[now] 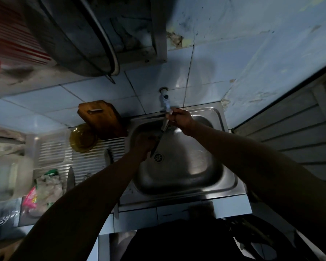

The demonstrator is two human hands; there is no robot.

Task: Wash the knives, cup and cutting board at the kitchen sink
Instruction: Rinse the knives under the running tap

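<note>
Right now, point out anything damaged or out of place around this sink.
The wall behind the sink is damaged: paint is peeling and stained above the tap. A knife lies loose on the drainboard.

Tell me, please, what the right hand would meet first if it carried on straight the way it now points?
Probably the tap: the right hand reaches towards it, gripping the knife handle just beneath; depth is unclear.

A home kitchen: steel sink (177,187), wall tap (165,99), tiled wall (224,59).

Cutting board (102,117) left of sink (179,166)
</note>
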